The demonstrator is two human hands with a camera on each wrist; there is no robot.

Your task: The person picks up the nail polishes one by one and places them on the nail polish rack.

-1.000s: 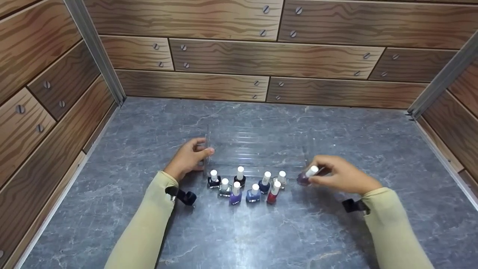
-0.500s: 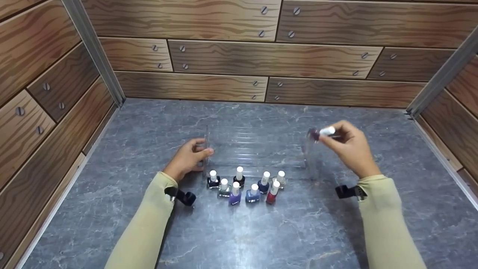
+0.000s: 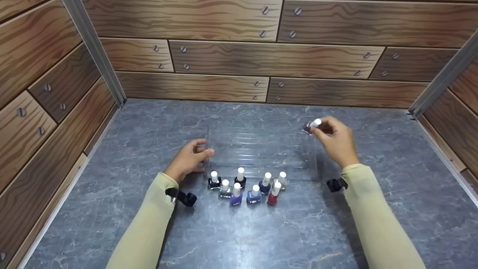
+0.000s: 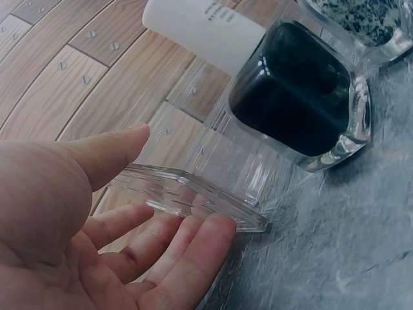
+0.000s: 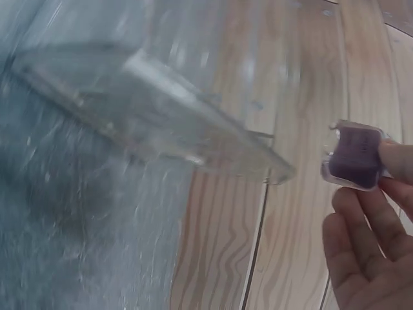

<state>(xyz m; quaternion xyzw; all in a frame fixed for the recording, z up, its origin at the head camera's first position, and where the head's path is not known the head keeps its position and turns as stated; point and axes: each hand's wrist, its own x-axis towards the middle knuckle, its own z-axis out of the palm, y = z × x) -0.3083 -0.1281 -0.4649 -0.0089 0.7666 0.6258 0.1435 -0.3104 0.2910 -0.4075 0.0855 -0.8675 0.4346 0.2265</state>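
Note:
A clear plastic stepped rack (image 3: 257, 151) stands on the table. My left hand (image 3: 188, 157) grips its left side panel (image 4: 193, 187), thumb over the inner side and fingers along the outer side. My right hand (image 3: 336, 140) pinches a dark purple nail polish bottle (image 3: 308, 127) by its white cap, tilted, above the rack's far right corner. In the right wrist view that purple bottle's base (image 5: 355, 155) faces the camera, apart from the right side panel (image 5: 161, 116). In front of the rack stand several nail polish bottles, among them a red one (image 3: 273, 198) and a violet one (image 3: 236, 198).
Close to my left hand is a dark green-black bottle (image 4: 290, 90) with a white cap. A light blue bottle (image 3: 254, 197) and a navy bottle (image 3: 264, 186) stand in the same group. Wood-patterned walls (image 3: 224, 56) enclose the grey marbled table (image 3: 149, 123).
My right hand has lifted the purple nail polish bottle from beside the rack's front right and carried it up and away to the far right corner. My left hand has stayed at the panel.

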